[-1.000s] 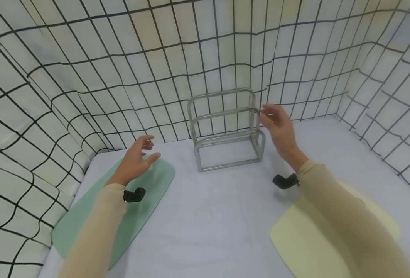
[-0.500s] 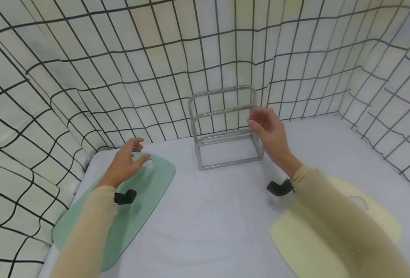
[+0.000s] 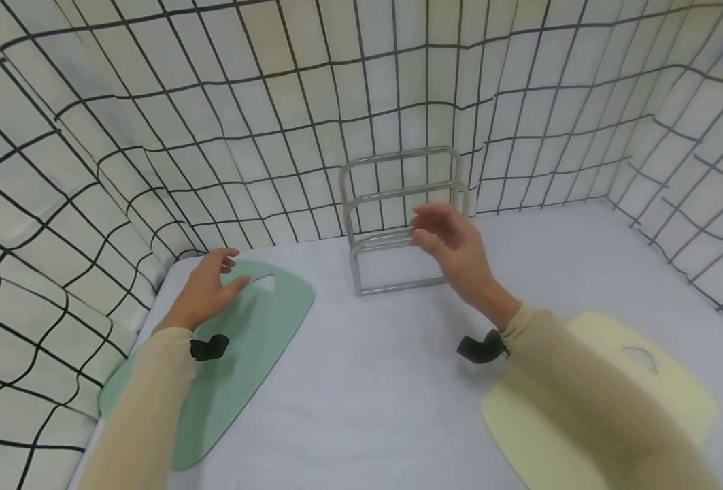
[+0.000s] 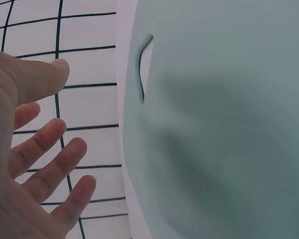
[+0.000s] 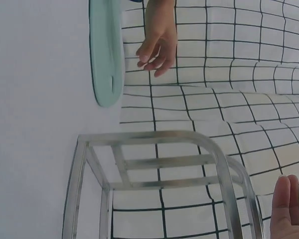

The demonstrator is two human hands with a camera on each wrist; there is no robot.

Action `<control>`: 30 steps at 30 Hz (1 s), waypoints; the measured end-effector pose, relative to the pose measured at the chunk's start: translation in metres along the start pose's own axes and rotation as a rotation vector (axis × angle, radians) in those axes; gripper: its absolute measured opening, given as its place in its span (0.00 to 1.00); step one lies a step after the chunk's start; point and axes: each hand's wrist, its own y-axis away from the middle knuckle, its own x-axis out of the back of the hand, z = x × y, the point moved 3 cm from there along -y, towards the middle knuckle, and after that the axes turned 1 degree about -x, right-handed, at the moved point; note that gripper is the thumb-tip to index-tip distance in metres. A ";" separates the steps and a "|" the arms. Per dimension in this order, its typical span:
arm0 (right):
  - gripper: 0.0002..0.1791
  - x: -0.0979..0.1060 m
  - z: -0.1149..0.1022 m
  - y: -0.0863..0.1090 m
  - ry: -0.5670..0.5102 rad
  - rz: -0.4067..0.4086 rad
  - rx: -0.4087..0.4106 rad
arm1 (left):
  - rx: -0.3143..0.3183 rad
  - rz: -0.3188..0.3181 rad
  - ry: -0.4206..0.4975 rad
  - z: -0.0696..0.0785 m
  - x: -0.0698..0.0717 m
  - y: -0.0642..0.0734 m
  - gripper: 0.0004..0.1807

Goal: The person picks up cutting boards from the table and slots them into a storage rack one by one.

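Note:
My left hand hovers over the green cutting board, near the slot at its far end. Its fingers are loosely bent and spread, with nothing between them; in the left wrist view the hand is apart from the board. My right hand is held up in front of the metal rack, hiding the rack's right side. Its relaxed fingers hold nothing. In the right wrist view, several fingertips show beside the rack. Whether they touch it, I cannot tell.
A pale yellow cutting board lies at the right front, partly under my right sleeve. White cloth with black grid lines rises at the back and sides. The table has a white cover.
My right hand has moved left and slightly down, across the rack's right side. My left hand has drawn left, uncovering the green board's slot. The view has shifted slightly.

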 end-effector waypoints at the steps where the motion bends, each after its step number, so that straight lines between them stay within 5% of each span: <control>1: 0.21 -0.004 -0.001 0.001 -0.010 -0.010 0.005 | 0.008 -0.002 -0.005 -0.002 0.000 0.000 0.34; 11: 0.21 -0.041 0.001 0.010 -0.054 -0.094 -0.018 | 0.080 -0.050 -0.009 -0.025 0.000 0.006 0.35; 30: 0.23 -0.097 0.015 0.029 -0.083 -0.256 -0.301 | 0.128 -0.075 -0.059 -0.054 0.002 0.015 0.38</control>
